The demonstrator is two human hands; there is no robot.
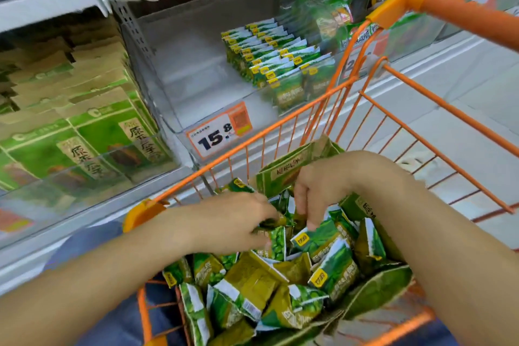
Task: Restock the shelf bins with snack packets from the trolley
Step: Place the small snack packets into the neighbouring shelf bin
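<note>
Snack packets [331, 272] — small pillow-shaped sachets, glossy green, printed with green peas, a white angled band at one end and a yellow logo patch near a corner; several show an olive-gold reverse with a barcode. They lie heaped loose, at all angles, in a torn-open green and olive carton [295, 174] inside the trolley [283, 123], near and right of centre.

Trolley — orange wire basket with an orange handle [460, 8] at far right, drawn up just beside the shelf.

Left hand [233, 222] — reaches in from the near left, fingers curled down into the heap, gripping a green packet [276, 244] at its top edge.

Right hand [320, 185] — comes in from the right, above the heap; fingers [311, 219] bent downward, the tips touching a packet's white end. Whether they pinch it cannot be told.

Shelf bin [182, 70] — clear plastic, far centre, its left part bare; at its right stand matching green packets [269, 53] in two upright rows, yellow patches upward.

Price label [219, 135] — orange-bordered, reading 15.8, on the bin's front edge.

Boxes [70, 126] — green and kraft-brown cartons with printed characters, stacked in the bin to the far left.

Larger green bags [331, 5] — in the bin to the far right, behind the trolley handle.
</note>
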